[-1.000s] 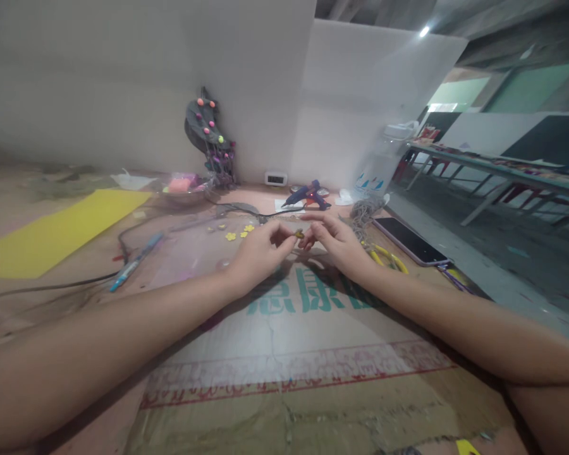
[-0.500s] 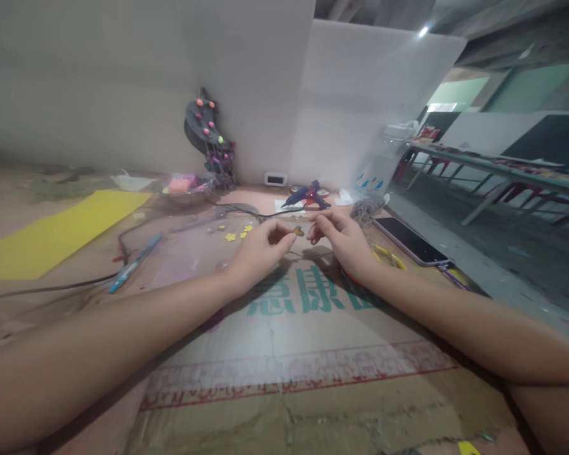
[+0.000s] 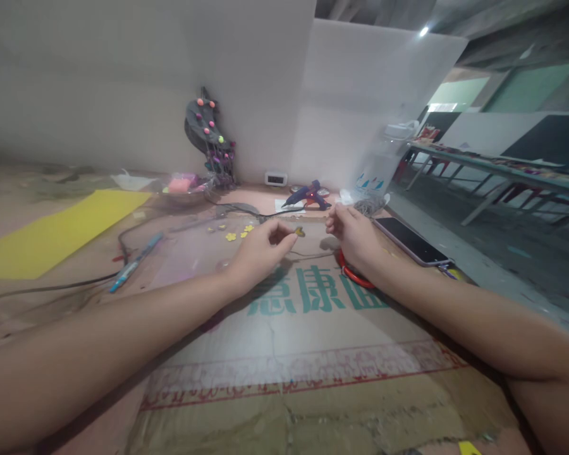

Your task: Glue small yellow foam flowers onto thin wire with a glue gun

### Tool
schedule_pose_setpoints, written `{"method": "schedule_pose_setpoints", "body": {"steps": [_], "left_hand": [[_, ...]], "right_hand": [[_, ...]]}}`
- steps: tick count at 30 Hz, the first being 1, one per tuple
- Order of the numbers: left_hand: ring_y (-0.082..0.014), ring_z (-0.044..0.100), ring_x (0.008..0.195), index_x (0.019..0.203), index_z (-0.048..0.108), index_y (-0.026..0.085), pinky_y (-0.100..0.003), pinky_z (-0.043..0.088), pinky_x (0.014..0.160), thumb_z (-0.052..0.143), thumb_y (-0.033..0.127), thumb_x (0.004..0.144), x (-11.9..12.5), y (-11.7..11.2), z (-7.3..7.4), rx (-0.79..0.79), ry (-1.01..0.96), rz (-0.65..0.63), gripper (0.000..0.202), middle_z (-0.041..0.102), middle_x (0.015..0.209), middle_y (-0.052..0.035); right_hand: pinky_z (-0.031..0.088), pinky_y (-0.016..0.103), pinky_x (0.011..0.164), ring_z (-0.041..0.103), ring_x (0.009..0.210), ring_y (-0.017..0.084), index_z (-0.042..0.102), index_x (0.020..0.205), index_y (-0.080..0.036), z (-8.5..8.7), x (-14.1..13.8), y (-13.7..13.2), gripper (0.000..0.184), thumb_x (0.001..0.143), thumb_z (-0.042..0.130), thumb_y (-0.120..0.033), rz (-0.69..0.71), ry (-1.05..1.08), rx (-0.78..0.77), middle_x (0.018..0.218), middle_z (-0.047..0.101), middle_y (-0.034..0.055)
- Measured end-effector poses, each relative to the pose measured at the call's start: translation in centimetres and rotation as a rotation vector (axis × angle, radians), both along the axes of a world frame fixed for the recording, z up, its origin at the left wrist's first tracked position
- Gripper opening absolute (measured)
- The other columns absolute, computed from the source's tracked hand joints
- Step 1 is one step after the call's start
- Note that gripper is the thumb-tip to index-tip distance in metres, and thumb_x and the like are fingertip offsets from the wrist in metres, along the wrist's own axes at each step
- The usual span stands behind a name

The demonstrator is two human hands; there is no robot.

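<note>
My left hand (image 3: 260, 253) pinches a small yellow-and-grey piece (image 3: 300, 232) between thumb and fingertips; it looks like a little flower, though blur hides its detail. To the right, my right hand (image 3: 355, 235) is raised with its fingers curled together. Whatever those fingertips hold, if anything, is too small to make out. A thin dark string (image 3: 315, 255) lies on the cardboard between the hands. Under my right wrist a red loop handle (image 3: 355, 276) shows, the rest covered. Several yellow flower cutouts (image 3: 230, 237) lie just beyond my left hand.
Behind the hands rests a dark blue glue gun (image 3: 307, 194) with its cord running left. A phone (image 3: 411, 241) and a ball of grey yarn (image 3: 370, 205) are at right. At left lie a blue pen (image 3: 136, 262) and a yellow sheet (image 3: 71, 234).
My right hand has moved to the right, away from the left, and its fingers have drawn closer together. The red handle has come into view. My left hand stays almost still with its piece.
</note>
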State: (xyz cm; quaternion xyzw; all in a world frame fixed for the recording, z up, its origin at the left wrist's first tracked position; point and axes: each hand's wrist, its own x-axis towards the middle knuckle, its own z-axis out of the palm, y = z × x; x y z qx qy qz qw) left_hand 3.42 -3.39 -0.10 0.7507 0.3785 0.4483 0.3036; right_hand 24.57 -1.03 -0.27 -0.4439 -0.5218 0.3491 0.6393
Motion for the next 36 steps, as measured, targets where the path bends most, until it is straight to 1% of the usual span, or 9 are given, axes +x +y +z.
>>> {"method": "schedule_pose_setpoints", "body": {"steps": [4,7,10,17,23,25,28,32,36], "left_hand": [[-0.0146,0.06,0.076,0.083,0.059,0.018,-0.027,0.047,0.071,0.057,0.031,0.086,0.0,0.1,-0.1,0.004,0.002,-0.004,0.013,0.066,0.081,-0.0011],[-0.0143,0.06,0.076,0.084,0.059,0.018,-0.027,0.046,0.071,0.057,0.031,0.086,0.0,0.1,0.0,-0.001,0.011,-0.011,0.013,0.066,0.081,-0.0011],[-0.0149,0.06,0.075,0.083,0.059,0.018,-0.027,0.046,0.069,0.057,0.031,0.086,0.0,0.1,0.0,-0.002,0.014,-0.016,0.013,0.066,0.08,-0.0012],[-0.0149,0.06,0.074,0.081,0.06,0.018,-0.028,0.046,0.068,0.058,0.029,0.085,0.1,0.1,0.1,0.005,0.028,-0.005,0.012,0.065,0.078,-0.0012],[-0.015,0.06,0.074,0.082,0.06,0.018,-0.028,0.046,0.069,0.058,0.03,0.085,0.1,0.1,0.1,-0.005,0.031,-0.009,0.012,0.065,0.079,-0.0013],[-0.0151,0.06,0.075,0.083,0.06,0.018,-0.028,0.046,0.069,0.057,0.03,0.086,0.0,0.0,0.1,0.0,0.032,-0.011,0.012,0.065,0.08,-0.0013],[-0.0147,0.06,0.074,0.081,0.059,0.019,-0.028,0.046,0.069,0.057,0.029,0.086,0.0,0.0,0.2,0.027,0.041,-0.017,0.011,0.065,0.079,-0.001],[-0.015,0.06,0.074,0.083,0.06,0.018,-0.028,0.045,0.068,0.056,0.029,0.087,0.0,0.0,0.1,0.052,0.064,-0.023,0.012,0.066,0.08,-0.0015],[-0.0153,0.061,0.075,0.085,0.061,0.018,-0.028,0.045,0.069,0.055,0.028,0.087,0.0,0.0,0.1,0.041,0.074,-0.04,0.012,0.067,0.081,-0.0021]], "right_hand": [[0.045,0.024,0.059,0.052,0.058,0.009,0.059,0.078,-0.02,0.2,0.1,0.0,0.026,0.079,0.067,-0.044,-0.038,0.037,0.026,0.067,0.056,-0.0027],[0.046,0.025,0.062,0.055,0.062,0.011,0.062,0.078,-0.02,0.4,-0.5,-0.6,0.018,0.079,0.067,-0.037,0.021,0.022,0.055,0.066,0.059,-0.0016],[0.048,0.027,0.067,0.057,0.065,0.012,0.064,0.074,-0.02,0.4,-1.1,-1.2,0.013,0.081,0.064,-0.031,0.096,-0.072,0.098,0.067,0.061,-0.0011],[0.044,0.029,0.065,0.053,0.063,0.013,0.058,0.064,-0.021,0.3,-1.1,-1.3,0.013,0.076,0.054,-0.018,0.157,-0.158,0.13,0.064,0.057,-0.002],[0.042,0.027,0.061,0.051,0.06,0.012,0.06,0.063,-0.02,-0.1,-0.9,-0.9,0.015,0.071,0.051,-0.011,0.172,-0.148,0.13,0.062,0.056,-0.0021],[0.041,0.026,0.061,0.051,0.06,0.012,0.062,0.068,-0.02,-0.1,-1.0,-0.9,0.012,0.074,0.054,-0.013,0.193,-0.114,0.093,0.061,0.057,-0.0028],[0.042,0.026,0.061,0.052,0.059,0.011,0.066,0.083,-0.02,0.2,-1.2,-1.2,0.007,0.081,0.061,-0.024,0.219,-0.134,0.055,0.06,0.058,-0.0037],[0.043,0.028,0.062,0.052,0.059,0.012,0.069,0.087,-0.018,0.8,-1.7,-2.0,0.022,0.084,0.064,-0.039,0.231,-0.272,0.053,0.062,0.059,-0.002],[0.044,0.028,0.06,0.051,0.059,0.012,0.071,0.089,-0.018,1.1,-1.9,-2.3,0.027,0.08,0.067,-0.043,0.256,-0.309,0.037,0.068,0.059,-0.0011]]}}
